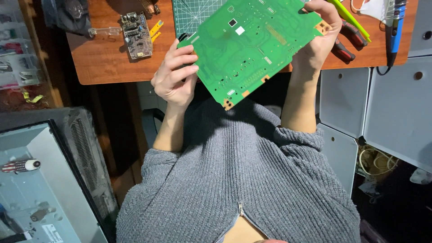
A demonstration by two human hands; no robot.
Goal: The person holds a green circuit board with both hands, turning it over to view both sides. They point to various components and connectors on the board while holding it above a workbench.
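Green circuit board (252, 45) is gripped at opposite edges by your left hand (173, 74) and right hand (321, 33), seemingly above the wooden desk's (103, 58) near edge.

Bare desk (105, 58) lies open left; pliers (344, 47) crowd its right edge.

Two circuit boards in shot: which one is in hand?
The large green circuit board, held at opposite edges by left hand and right hand. The small brown board lies on the desk.

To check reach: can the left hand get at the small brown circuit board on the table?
Probably yes: the left hand is near the small brown circuit board, bare table between, but it holds the green board.
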